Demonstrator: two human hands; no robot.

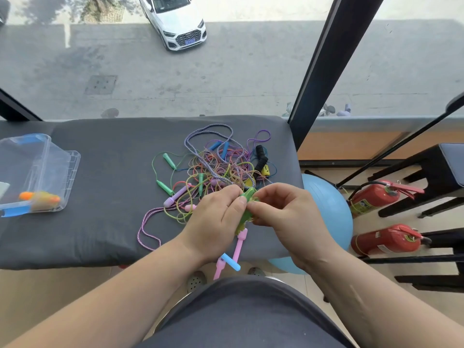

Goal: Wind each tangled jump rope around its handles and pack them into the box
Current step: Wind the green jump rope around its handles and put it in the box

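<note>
Green jump-rope handles held between both hands, above the padded table's [100, 222] near edge.
The left hand [216, 218] curls round the green handles [247, 208], whose long axis runs from the person toward the tangled pile [221, 169]. The right hand [283, 212] pinches their right side with its fingertips pressed together. The clear box [67, 172] sits well to the left, nearer the left hand.

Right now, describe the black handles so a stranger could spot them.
Start at the grey table. In the tangle of ropes on it, look to the right edge. The black handles lie there, the only dark, ribbed ones among bright handles.
</note>
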